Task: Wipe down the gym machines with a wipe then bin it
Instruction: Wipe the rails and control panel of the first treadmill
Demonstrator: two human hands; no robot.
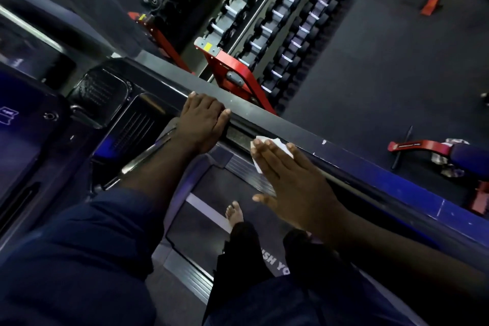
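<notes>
Pressing the wipe (279, 145) on the rail (264, 116), right hand (291, 182) lies flat; left hand (202, 124) grips the rail.

Treadmill belt (190, 233): white block letters "ISH YO" legible (phrase cut off at both ends). Console screen (16, 140): one pale label, too blurred to read.
</notes>
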